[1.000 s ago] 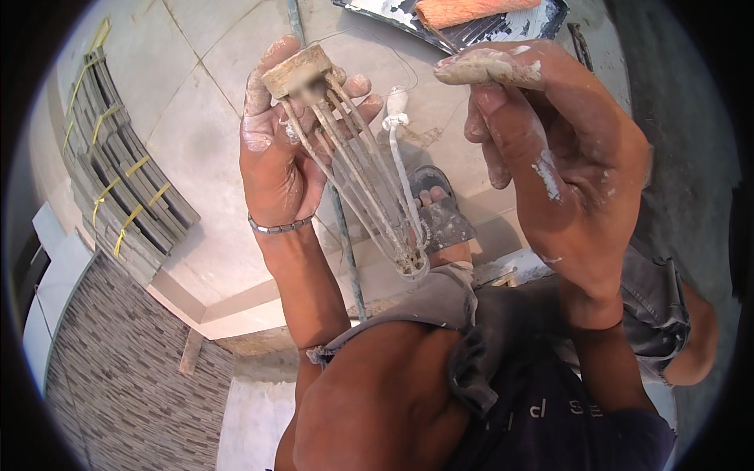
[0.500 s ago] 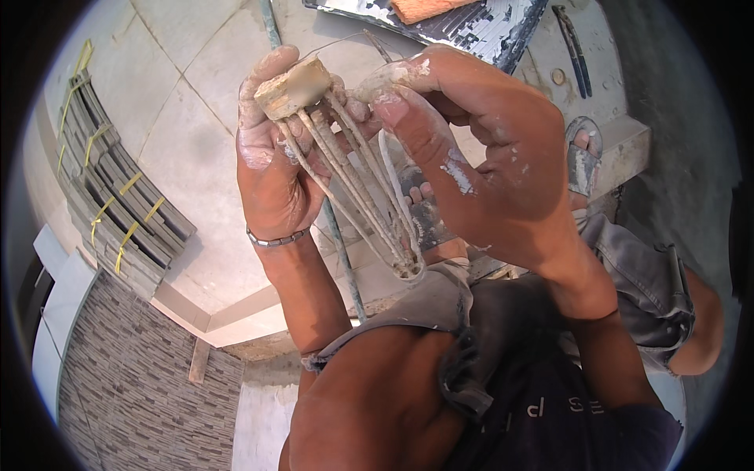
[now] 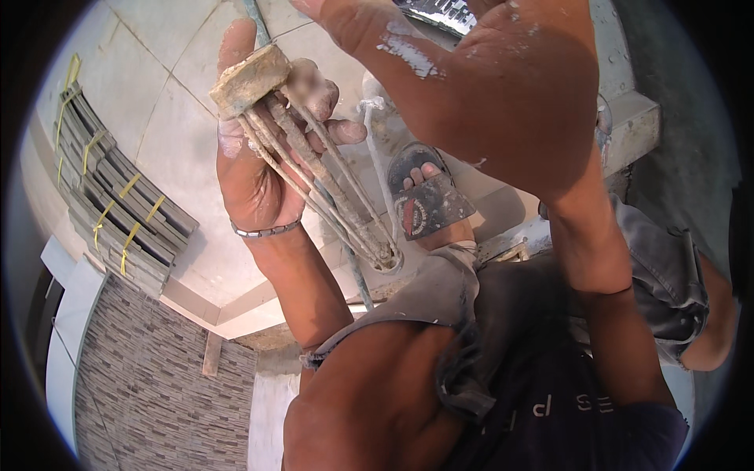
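Note:
My left hand (image 3: 251,177) is wrapped round a crusted paint roller frame (image 3: 310,169), a wire cage with several rods round a thicker central rod. Its pale, caked end cap (image 3: 251,81) points up toward me, and the narrow-looking far end, with a ring, hangs above my knee. My fingers and thumb sit around the cage just below the cap. My right hand (image 3: 503,102), smeared with white paint, is raised at the upper right, apart from the frame. The top edge cuts off its fingertips, so whether it holds anything is hidden. A thin white-coated rod (image 3: 375,165) shows beside the cage.
A paint tray (image 3: 440,14) is partly hidden behind my right hand. Strips bundled with yellow ties (image 3: 118,184) lie on the tiled floor (image 3: 188,125) at left. A long thin pole (image 3: 259,23) runs behind my left hand. My sandalled foot (image 3: 428,196) rests on the step.
My right hand has moved away from the frame's cap, up toward the top edge. My left hand has shifted slightly left with the frame. The paint tray is now mostly out of view.

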{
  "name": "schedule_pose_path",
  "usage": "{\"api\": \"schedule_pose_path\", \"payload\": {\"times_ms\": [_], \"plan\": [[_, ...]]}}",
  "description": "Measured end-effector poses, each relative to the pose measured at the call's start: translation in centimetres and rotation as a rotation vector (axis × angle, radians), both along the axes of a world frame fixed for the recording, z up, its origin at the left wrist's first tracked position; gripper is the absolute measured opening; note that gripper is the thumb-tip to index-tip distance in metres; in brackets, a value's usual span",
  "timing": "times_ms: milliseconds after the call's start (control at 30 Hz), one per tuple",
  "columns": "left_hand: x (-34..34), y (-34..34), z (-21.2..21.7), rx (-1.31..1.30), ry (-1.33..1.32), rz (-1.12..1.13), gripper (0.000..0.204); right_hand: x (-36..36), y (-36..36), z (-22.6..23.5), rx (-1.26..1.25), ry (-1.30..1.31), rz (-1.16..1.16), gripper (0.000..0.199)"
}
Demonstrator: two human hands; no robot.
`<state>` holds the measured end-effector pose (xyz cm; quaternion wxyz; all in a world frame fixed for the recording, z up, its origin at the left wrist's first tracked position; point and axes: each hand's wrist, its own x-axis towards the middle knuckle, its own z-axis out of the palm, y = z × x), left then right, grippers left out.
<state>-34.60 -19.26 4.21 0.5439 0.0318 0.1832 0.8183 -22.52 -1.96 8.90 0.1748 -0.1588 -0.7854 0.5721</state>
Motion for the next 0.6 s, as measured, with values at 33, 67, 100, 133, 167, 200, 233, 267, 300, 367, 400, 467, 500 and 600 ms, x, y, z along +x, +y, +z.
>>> {"api": "schedule_pose_path", "payload": {"times_ms": [33,67,100,133,167,200,233,267,300,367,400,467,500,600], "plan": [[0.0,-0.1,0.1,0.009,0.008,-0.011,0.064,-0.2,0.5,0.2,-0.024,-0.036,0.031,0.024],[-0.3,-0.3,-0.2,0.037,0.030,-0.057,0.060,-0.4,0.8,0.7,-0.047,-0.088,0.065,0.025],[-0.3,-0.5,-0.2,0.016,0.025,-0.052,0.056,-0.6,1.0,1.0,-0.059,-0.129,0.096,0.027],[-0.3,-0.6,0.1,-0.005,0.021,-0.047,0.053,-0.9,1.2,1.4,-0.069,-0.155,0.126,0.028],[-0.2,-0.1,0.5,-0.016,0.011,-0.049,0.050,-1.0,1.7,2.0,-0.066,-0.188,0.143,0.029],[0.0,0.5,0.9,-0.114,0.036,0.019,0.056,-1.0,2.2,2.7,-0.058,-0.215,0.152,0.031],[0.0,0.7,1.2,-0.196,0.190,0.022,0.059,-1.2,2.6,3.4,-0.040,-0.240,0.165,0.032],[-0.1,0.6,1.3,-0.295,0.350,0.027,0.063,-1.3,2.6,3.7,-0.033,-0.269,0.175,0.033],[-0.1,0.8,1.5,-0.396,0.499,0.029,0.067,-1.3,2.7,3.9,-0.023,-0.287,0.184,0.035],[-0.1,1.2,2.4,-0.466,0.555,-0.033,0.078,-1.3,2.8,4.1,-0.038,-0.300,0.172,0.038],[-0.6,1.0,1.8,-0.431,0.555,-0.012,0.078,-1.3,2.6,4.0,-0.057,-0.292,0.160,0.039],[0.0,0.6,2.4,-0.448,0.500,0.007,0.074,-1.3,1.9,3.4,-0.107,-0.280,0.098,0.039],[0.2,0.6,2.7,-0.456,0.472,0.017,0.072,-1.5,1.6,3.1,-0.132,-0.272,0.067,0.040],[0.6,2.1,2.9,-0.402,0.361,-0.017,0.061,-2.7,3.5,4.2,-0.269,-0.312,0.134,0.037]]}}
